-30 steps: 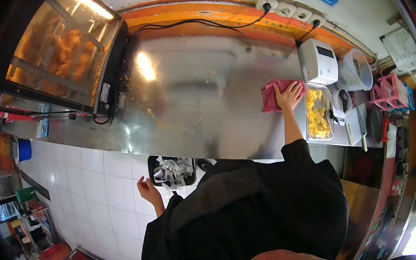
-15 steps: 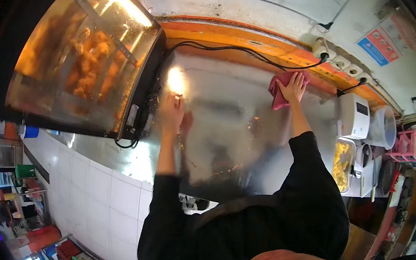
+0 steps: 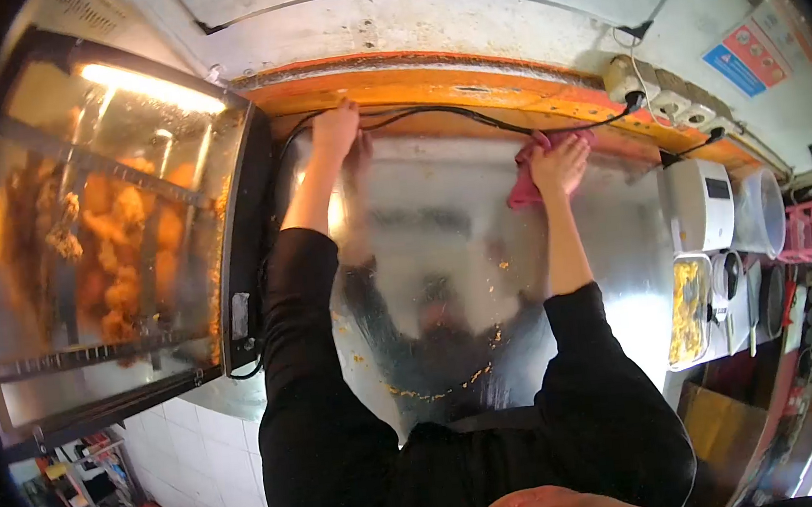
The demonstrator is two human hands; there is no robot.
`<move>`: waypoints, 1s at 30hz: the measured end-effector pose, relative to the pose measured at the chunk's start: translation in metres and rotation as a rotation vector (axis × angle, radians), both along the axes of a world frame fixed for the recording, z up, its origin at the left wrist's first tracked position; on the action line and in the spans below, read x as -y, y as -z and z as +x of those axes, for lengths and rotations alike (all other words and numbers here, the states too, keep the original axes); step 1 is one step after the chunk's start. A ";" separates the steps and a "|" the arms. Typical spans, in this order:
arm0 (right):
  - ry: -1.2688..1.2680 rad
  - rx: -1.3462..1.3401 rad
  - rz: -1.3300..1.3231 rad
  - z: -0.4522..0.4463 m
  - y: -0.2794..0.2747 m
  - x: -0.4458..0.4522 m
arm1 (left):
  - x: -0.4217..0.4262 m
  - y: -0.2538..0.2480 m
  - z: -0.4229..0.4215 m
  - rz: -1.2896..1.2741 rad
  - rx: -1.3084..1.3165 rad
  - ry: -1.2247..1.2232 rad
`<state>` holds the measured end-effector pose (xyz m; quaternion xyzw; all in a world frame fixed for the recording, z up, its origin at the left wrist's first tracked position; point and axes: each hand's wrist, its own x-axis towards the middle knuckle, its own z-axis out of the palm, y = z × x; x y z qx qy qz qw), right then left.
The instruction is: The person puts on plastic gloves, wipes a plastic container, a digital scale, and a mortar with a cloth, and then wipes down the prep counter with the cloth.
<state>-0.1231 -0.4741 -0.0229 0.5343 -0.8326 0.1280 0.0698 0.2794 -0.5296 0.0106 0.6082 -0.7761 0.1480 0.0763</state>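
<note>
My left hand (image 3: 338, 131) is at the back edge of the metal counter (image 3: 425, 252), its fingers closed on the black cable (image 3: 421, 109) that runs along the orange ledge. Under my right hand (image 3: 560, 166) lies a crumpled pink cloth (image 3: 524, 188), pressed near the counter's back edge, just below the cable. The fingers of that hand rest on the cloth. Yellow-brown crumbs (image 3: 439, 390) form a curved line on the counter nearer my body.
A lit glass cabinet (image 3: 120, 222) with fried food stands at the left. Wall sockets (image 3: 670, 103) hold plugs at the back right. Along the right are a white device (image 3: 702, 205), a tray of yellow food (image 3: 689, 309) and a clear tub (image 3: 760, 212).
My left hand has moved up from beside my body, over the counter, to the cable at the back. My right hand has shifted the cloth from near the food tray to the back edge.
</note>
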 end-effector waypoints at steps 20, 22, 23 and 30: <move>-0.897 0.271 -0.107 0.320 0.008 0.029 | -0.095 -0.284 0.040 -0.421 0.574 0.261; -1.054 0.248 -0.135 0.348 0.003 0.032 | -0.104 -0.297 0.045 -0.364 0.622 0.249; -1.104 0.248 -0.173 0.359 0.000 0.035 | -0.107 -0.302 0.045 -0.352 0.625 0.317; -1.468 0.296 -0.111 0.414 -0.012 0.075 | -0.124 -0.310 0.058 -0.268 0.700 0.536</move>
